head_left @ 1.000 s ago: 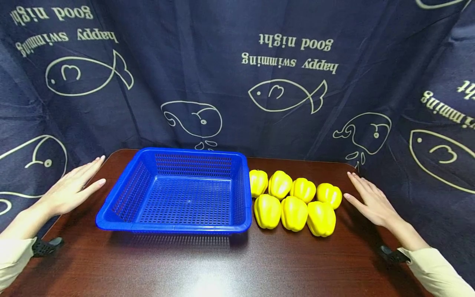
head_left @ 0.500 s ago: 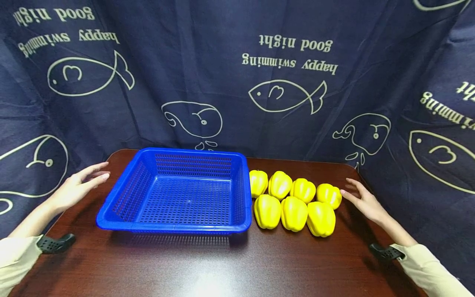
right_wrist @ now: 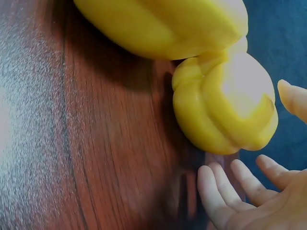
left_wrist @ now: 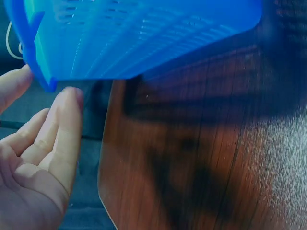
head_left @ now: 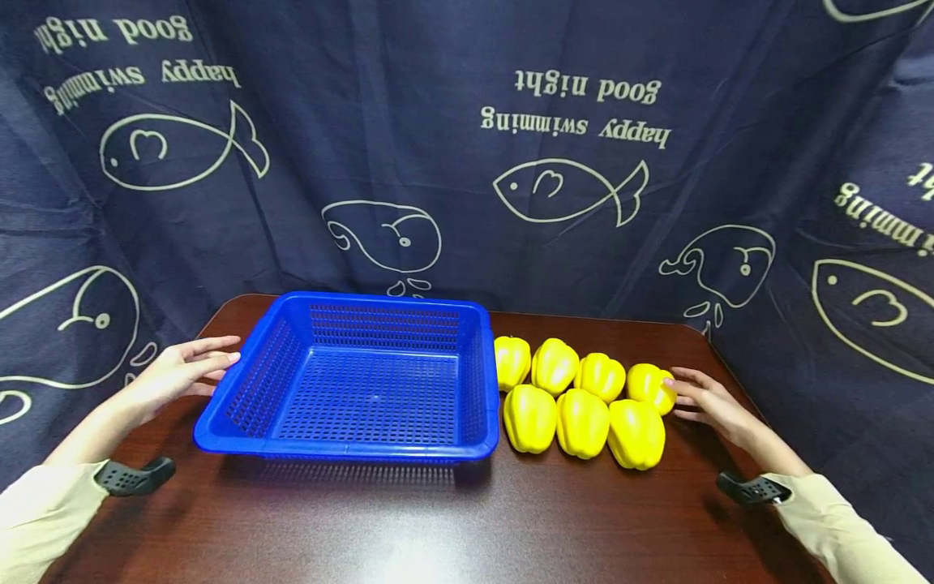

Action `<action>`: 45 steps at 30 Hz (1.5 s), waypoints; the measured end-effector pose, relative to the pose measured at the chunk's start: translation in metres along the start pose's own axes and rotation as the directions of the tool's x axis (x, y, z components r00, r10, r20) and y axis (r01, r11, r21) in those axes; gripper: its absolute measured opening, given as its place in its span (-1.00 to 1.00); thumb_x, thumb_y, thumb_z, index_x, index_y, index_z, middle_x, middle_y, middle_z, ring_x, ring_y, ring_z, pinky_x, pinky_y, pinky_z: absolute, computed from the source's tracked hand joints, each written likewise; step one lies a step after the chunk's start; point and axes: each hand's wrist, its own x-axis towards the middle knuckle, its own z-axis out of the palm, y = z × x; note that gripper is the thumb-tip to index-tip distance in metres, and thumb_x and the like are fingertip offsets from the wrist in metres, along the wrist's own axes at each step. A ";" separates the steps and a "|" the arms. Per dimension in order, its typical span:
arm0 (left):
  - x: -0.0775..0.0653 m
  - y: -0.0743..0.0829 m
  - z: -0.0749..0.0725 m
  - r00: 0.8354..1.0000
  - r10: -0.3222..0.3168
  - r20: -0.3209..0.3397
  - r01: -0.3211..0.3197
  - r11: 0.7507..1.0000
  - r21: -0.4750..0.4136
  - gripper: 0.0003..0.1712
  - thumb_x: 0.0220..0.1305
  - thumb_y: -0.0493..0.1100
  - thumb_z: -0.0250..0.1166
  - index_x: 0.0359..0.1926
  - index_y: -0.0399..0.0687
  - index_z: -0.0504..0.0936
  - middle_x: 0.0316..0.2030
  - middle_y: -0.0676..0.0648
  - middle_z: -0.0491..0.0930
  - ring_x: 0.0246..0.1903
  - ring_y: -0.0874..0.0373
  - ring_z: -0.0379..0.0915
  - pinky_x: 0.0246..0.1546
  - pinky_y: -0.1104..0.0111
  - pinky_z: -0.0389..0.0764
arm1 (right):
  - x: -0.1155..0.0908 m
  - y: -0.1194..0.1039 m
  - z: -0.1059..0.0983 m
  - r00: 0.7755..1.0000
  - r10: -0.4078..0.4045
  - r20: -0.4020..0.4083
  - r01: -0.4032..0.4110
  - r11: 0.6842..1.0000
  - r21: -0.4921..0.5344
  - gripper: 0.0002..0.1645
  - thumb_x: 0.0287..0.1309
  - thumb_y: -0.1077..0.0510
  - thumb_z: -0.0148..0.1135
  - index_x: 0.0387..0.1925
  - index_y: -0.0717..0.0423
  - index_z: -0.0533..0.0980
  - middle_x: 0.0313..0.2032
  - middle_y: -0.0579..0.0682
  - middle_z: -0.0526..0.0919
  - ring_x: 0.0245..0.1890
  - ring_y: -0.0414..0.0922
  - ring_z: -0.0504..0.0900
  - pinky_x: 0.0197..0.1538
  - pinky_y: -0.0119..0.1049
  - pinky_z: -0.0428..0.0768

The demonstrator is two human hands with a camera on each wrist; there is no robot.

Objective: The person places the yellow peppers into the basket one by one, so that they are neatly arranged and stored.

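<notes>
A blue plastic basket [head_left: 346,448], rectangular with flared, slotted walls and a finely pierced floor, sits toward the far left corner of the wood-grained bench [head_left: 328,519]. Beside its right wall lie seven yellow peppers [head_left: 582,423] (smooth, lobed and shiny), four behind three, toward the bench's far right corner. Of the hands, the left hand [head_left: 175,376] is at the basket's left rim, thumb and fingers apart; whether they touch it I cannot tell. The right hand [head_left: 713,402], thumb and fingers parted, is around the rear-row pepper [head_left: 648,388] closest to the bench's right edge.
</notes>
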 end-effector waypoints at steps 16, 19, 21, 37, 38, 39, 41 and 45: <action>-0.014 0.024 0.016 0.999 -0.035 0.014 0.037 0.987 -0.158 -0.65 0.44 -0.18 0.08 -0.09 0.54 0.52 -0.29 0.28 0.69 -0.35 0.28 0.66 -0.39 0.37 0.68 | 0.000 0.008 0.009 0.998 0.034 0.043 -0.037 0.997 0.073 -0.08 0.42 -0.06 -0.07 0.41 0.47 -0.23 -0.16 -0.33 0.45 -0.20 -0.43 0.57 -0.07 -0.46 0.61; -0.014 0.026 0.014 0.999 -0.037 0.013 0.038 0.992 -0.119 -0.64 0.43 -0.18 0.09 -0.10 0.57 0.51 -0.33 0.25 0.70 -0.38 0.28 0.64 -0.45 0.38 0.66 | 0.001 0.010 0.011 0.999 0.021 0.037 -0.024 0.995 0.094 -0.09 0.42 -0.04 -0.07 0.40 0.48 -0.23 -0.19 -0.36 0.48 -0.21 -0.43 0.58 -0.08 -0.47 0.61; -0.014 0.027 0.012 0.999 -0.035 0.012 0.036 0.994 -0.103 -0.64 0.43 -0.18 0.09 -0.10 0.57 0.51 -0.35 0.23 0.70 -0.40 0.28 0.63 -0.48 0.39 0.65 | 0.002 0.011 0.012 0.999 0.014 0.037 -0.018 0.994 0.105 -0.09 0.43 -0.03 -0.08 0.40 0.50 -0.23 -0.21 -0.37 0.50 -0.21 -0.44 0.58 -0.08 -0.48 0.61; -0.010 0.029 0.008 1.000 -0.018 0.025 0.020 0.996 -0.086 -0.64 0.42 -0.19 0.09 -0.06 0.54 0.49 -0.33 0.25 0.70 -0.38 0.29 0.63 -0.46 0.38 0.64 | 0.004 0.009 0.012 0.998 0.031 0.055 -0.037 0.993 0.113 -0.08 0.42 -0.04 -0.08 0.39 0.52 -0.23 -0.22 -0.41 0.50 -0.20 -0.47 0.57 -0.08 -0.51 0.60; -0.009 0.029 0.007 1.000 -0.018 0.024 0.020 0.997 -0.080 -0.65 0.42 -0.19 0.09 -0.05 0.54 0.48 -0.33 0.26 0.70 -0.37 0.30 0.63 -0.44 0.39 0.65 | 0.005 0.009 0.011 0.998 0.029 0.057 -0.036 0.993 0.115 -0.08 0.42 -0.04 -0.08 0.39 0.52 -0.24 -0.22 -0.41 0.50 -0.20 -0.47 0.57 -0.09 -0.51 0.60; -0.009 0.028 0.006 0.999 -0.014 0.029 0.016 0.997 -0.080 -0.65 0.42 -0.19 0.09 -0.04 0.53 0.48 -0.32 0.26 0.70 -0.36 0.30 0.64 -0.42 0.39 0.65 | 0.005 0.009 0.011 0.998 0.030 0.057 -0.036 0.992 0.120 -0.08 0.42 -0.03 -0.08 0.39 0.52 -0.24 -0.22 -0.42 0.50 -0.20 -0.47 0.57 -0.09 -0.51 0.60; -0.006 0.027 0.004 0.999 0.000 0.038 0.004 0.997 -0.082 -0.64 0.43 -0.19 0.08 -0.01 0.51 0.48 -0.30 0.26 0.70 -0.34 0.30 0.65 -0.39 0.40 0.66 | 0.005 0.010 0.011 0.998 0.030 0.057 -0.037 0.992 0.125 -0.08 0.42 -0.03 -0.08 0.39 0.52 -0.25 -0.22 -0.43 0.50 -0.20 -0.48 0.57 -0.09 -0.52 0.60; 0.001 0.025 0.000 0.999 0.024 0.043 -0.019 0.994 -0.110 -0.63 0.45 -0.21 0.04 -0.01 0.49 0.50 -0.30 0.24 0.70 -0.34 0.29 0.65 -0.37 0.41 0.68 | 0.006 0.010 0.011 0.998 0.033 0.058 -0.040 0.991 0.128 -0.08 0.42 -0.03 -0.08 0.40 0.51 -0.26 -0.23 -0.44 0.50 -0.20 -0.48 0.57 -0.10 -0.53 0.59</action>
